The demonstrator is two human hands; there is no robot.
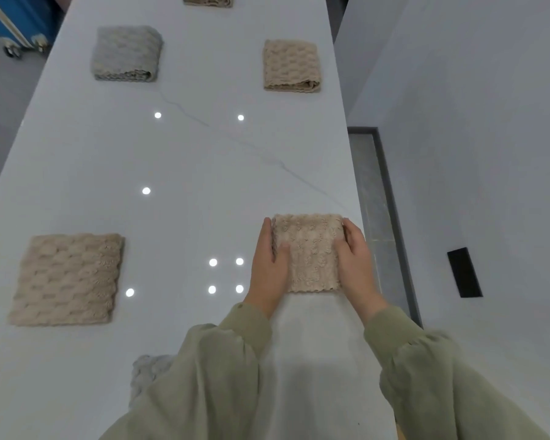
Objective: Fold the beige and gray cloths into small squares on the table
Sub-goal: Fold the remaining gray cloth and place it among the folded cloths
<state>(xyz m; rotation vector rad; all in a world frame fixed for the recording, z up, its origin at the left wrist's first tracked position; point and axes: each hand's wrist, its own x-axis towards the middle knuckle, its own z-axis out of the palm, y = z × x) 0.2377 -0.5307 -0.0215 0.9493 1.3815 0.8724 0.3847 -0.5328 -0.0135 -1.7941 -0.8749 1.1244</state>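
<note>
A small folded beige cloth (308, 252) lies near the right edge of the white table (188, 173). My left hand (269, 265) holds its left side with the thumb on top and fingers along the edge. My right hand (356, 258) holds its right side the same way. A larger beige cloth (67, 279) lies flat at the near left. A folded gray cloth (126, 54) and a folded beige cloth (291, 65) lie farther back. Another beige cloth (208, 0) shows at the far end. A gray cloth (146, 373) peeks out under my left sleeve.
The table's right edge runs close beside my right hand, with a floor gap and a white wall (473, 122) beyond. A blue case (16, 20) stands off the far left corner. Ceiling lights reflect as bright spots on the tabletop.
</note>
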